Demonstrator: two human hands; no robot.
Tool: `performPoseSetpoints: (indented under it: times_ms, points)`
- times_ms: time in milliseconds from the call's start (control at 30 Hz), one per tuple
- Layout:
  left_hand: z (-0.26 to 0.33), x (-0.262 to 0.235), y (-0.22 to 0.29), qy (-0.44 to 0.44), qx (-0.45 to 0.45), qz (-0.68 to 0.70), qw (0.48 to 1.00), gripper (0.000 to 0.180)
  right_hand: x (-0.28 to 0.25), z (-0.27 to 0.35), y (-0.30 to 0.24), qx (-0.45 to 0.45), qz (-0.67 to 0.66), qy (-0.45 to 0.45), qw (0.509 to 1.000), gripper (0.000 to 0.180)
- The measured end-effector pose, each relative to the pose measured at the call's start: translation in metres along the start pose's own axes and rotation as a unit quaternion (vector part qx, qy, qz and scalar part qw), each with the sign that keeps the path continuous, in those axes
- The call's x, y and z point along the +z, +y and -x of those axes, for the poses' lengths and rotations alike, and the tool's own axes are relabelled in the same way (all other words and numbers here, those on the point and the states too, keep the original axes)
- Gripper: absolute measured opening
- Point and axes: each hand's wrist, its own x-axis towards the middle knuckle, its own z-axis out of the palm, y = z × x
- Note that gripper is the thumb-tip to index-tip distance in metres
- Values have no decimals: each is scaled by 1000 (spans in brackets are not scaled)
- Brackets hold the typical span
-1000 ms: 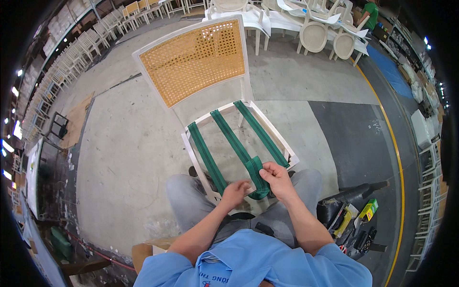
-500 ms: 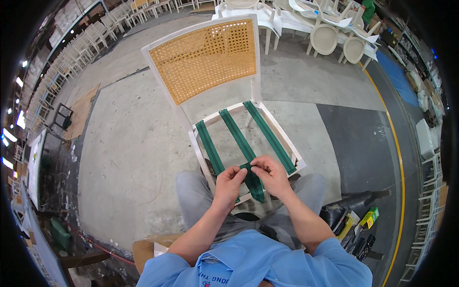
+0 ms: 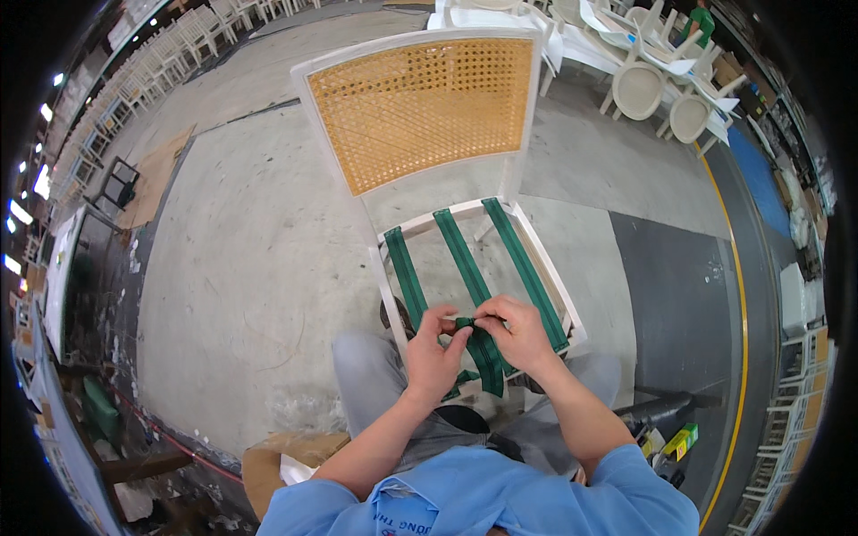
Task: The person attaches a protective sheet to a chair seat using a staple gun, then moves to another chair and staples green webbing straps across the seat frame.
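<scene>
Over the front edge of the white chair (image 3: 536, 259), both hands meet on a strip of green webbing (image 3: 466, 323). The left hand (image 3: 433, 357) comes up from the near side of the seat frame, its thumb and forefinger pressed together on the folded end of the strap. The right hand (image 3: 518, 335) lies just beside it, touching it at the fingertips, and pinches the same fold from the other side, with the rest of its fingers curled over the strap. Between the two hands the webbing bunches into a small dark knot of material; below them a loose length of the strap (image 3: 487, 366) hangs down past the front rail of the chair, toward the person's knees.

The chair stands upright facing the person, its open seat frame crossed from front to back by three green bands (image 3: 465, 259), which run side by side with gaps between them. The strap in the hands lines up with the middle band. Behind the seat rises the chair's backrest, a white frame filled with a woven cane panel (image 3: 420, 112) of tan colour.

Around the chair lies a grey concrete floor (image 3: 250, 268). Beyond the backrest, well apart, more white chairs (image 3: 639, 89) stand crowded together. To the right of the chair a yellow line (image 3: 742, 295) curves along the floor, and near the person's right knee sits a small yellow-green box (image 3: 681, 439).
</scene>
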Motion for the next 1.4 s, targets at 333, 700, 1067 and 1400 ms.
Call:
performPoseSetpoints:
  times_ms: [333,700,1067,1400]
  points:
    - [-119,-12,-65,13,81,-163,983,14,27,-123,61,30,84,-102,991,12]
    - [-229,-9,-144,101,132,-329,930,26,105,-283,183,95,188,-126,969,14]
    - [-233,-4,-173,35,103,-463,880,58,129,-294,179,137,228,-131,955,12]
    - [-231,-1,-176,21,100,-497,862,63,16,-219,183,201,-79,43,975,21]
